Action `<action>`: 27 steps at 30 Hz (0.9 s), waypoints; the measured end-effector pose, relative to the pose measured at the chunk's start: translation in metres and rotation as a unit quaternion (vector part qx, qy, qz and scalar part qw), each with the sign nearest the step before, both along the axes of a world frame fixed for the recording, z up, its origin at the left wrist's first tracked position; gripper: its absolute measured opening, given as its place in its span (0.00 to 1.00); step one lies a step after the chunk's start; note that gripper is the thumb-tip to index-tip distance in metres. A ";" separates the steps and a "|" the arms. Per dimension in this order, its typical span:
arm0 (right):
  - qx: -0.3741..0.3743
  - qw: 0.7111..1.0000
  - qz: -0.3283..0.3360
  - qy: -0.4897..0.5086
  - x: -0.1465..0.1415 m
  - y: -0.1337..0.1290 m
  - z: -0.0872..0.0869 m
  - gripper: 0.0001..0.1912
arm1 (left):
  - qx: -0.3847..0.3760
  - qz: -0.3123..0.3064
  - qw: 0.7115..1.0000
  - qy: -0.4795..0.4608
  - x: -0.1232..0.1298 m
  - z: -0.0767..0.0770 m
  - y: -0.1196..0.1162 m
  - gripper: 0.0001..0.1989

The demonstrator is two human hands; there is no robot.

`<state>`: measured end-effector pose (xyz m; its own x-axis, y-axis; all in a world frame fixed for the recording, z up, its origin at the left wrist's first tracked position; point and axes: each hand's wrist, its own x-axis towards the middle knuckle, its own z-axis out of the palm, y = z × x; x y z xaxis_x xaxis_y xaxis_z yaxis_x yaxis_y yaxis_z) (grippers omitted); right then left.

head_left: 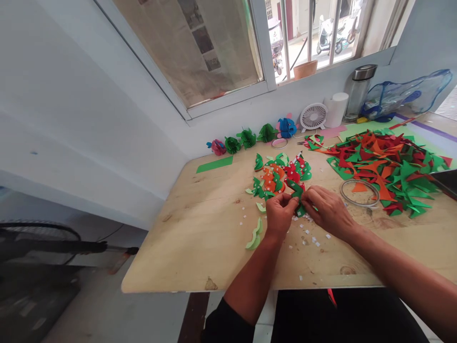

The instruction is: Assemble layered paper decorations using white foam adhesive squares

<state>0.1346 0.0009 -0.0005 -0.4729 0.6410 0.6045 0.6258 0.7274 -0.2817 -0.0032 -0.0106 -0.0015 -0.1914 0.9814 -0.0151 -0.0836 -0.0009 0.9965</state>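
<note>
Near the middle of the wooden table, my left hand (282, 210) pinches a dark green paper piece (296, 187) between thumb and fingers. My right hand (323, 206) is close beside it on the right, its fingers pressed together at the edge of the green paper; what they grip is too small to make out. Just beyond my hands lie orange paper shapes (272, 177), red ones and green ones, several with small white squares on them. Light green curved pieces (254, 235) lie left of my left forearm. Tiny white squares (314, 239) are scattered below my hands.
A large heap of red, orange and green scraps (383, 164) covers the right side, with a tape ring (360, 193) before it. Folded paper figures (247, 137), a small fan (313, 116) and a glass bottle (355, 93) stand along the wall. A green strip (214, 165) lies back left.
</note>
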 end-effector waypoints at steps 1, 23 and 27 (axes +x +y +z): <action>-0.005 1.000 0.007 0.001 0.000 0.000 0.000 0.09 | -0.003 0.004 1.000 -0.002 -0.001 0.000 0.001 0.12; -0.287 0.906 -0.118 0.287 0.008 0.008 0.004 0.13 | -0.007 -0.028 0.995 -0.099 0.001 0.008 -0.002 0.12; -0.369 0.868 -0.040 0.330 0.005 0.004 0.011 0.16 | -0.006 -0.049 0.994 -0.098 0.001 0.008 -0.003 0.11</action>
